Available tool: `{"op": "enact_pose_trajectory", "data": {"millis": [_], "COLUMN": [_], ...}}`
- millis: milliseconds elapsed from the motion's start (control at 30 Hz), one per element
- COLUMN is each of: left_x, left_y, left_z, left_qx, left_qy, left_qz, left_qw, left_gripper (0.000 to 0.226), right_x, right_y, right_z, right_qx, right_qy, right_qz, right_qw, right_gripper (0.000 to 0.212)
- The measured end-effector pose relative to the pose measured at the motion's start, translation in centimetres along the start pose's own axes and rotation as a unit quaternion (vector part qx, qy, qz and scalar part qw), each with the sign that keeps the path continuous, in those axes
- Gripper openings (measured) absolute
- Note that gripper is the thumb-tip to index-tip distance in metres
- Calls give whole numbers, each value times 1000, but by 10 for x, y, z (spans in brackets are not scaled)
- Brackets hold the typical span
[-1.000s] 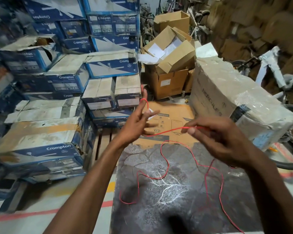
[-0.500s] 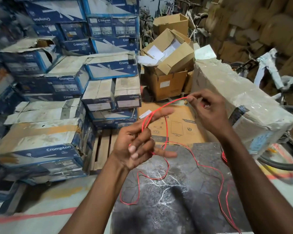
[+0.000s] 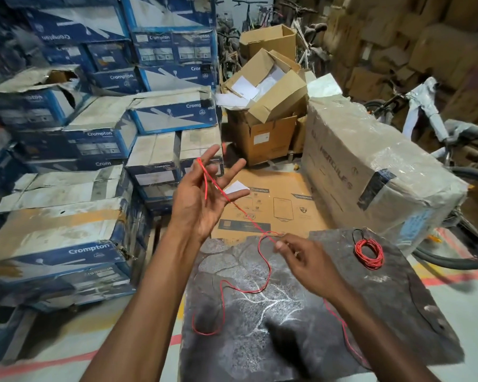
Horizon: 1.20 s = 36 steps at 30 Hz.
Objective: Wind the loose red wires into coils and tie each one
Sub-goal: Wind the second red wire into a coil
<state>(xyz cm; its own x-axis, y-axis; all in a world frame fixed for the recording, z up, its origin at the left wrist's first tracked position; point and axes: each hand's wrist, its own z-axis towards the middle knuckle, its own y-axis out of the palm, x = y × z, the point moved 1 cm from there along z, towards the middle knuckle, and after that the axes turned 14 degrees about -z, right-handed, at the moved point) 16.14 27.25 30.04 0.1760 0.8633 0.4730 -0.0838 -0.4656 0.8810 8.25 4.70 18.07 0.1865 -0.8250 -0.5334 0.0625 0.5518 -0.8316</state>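
1. Winding has restarted: the left hand (image 3: 202, 199) is raised again with fingers spread, the red wire (image 3: 265, 271) looped over them, where half a second ago it was curled lower.
2. The right hand (image 3: 307, 260) has dropped from its high pull to the counter's (image 3: 414, 312) far edge, pinching the wire just below the left; I judge it is feeding another turn.
3. Most of the wire lies loose across the counter's middle, so this coil looks barely begun.
4. One finished coil (image 3: 368, 253) sits near the far right corner.
5. Hidden: the wire's tail runs under the right forearm; how many turns the left hand holds is hard to tell.
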Motion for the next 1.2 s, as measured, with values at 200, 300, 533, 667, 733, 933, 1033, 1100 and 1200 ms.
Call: {"op": "enact_pose_trajectory", "data": {"millis": [200, 300, 533, 667, 733, 933, 1033, 1100, 1200], "left_x": [0, -8, -31, -30, -23, -20, -19, -18, -15], "left_y": [-16, -24, -47, -35, -29, -11, -9, -7, 0], "left_z": [14, 16, -2, -27, -36, -61, -57, -49, -33], "left_qx": [39, -1, -160, -192, -219, -288, -312, -305, -273], "left_qy": [57, 59, -141, -301, -354, -356, -312, -289, -232], "left_qz": [293, 447, 515, 389, 299, 57, -58, -107, -85], "left_qw": [954, 893, 830, 849, 859, 887, 896, 901, 930], "left_gripper": [44, 32, 33, 63, 56, 49, 43, 40, 30], "right_x": [-30, -46, -44, -36, -32, -30, -27, -21, -16], "right_y": [-18, -46, -108, -117, -118, -106, -92, -77, -51], "right_z": [-38, -38, 8, 38, 49, 65, 66, 64, 52], "right_qx": [-68, -60, 57, 160, 192, 239, 214, 199, 164], "right_qy": [-52, -82, -108, -91, -69, -59, -33, -21, -6], "right_qz": [-114, -123, 6, 73, 94, 78, 76, 80, 91], "right_qw": [990, 987, 992, 980, 974, 966, 973, 976, 982], "right_gripper": [41, 39, 28, 21, 22, 6, 6, 9, 21]}}
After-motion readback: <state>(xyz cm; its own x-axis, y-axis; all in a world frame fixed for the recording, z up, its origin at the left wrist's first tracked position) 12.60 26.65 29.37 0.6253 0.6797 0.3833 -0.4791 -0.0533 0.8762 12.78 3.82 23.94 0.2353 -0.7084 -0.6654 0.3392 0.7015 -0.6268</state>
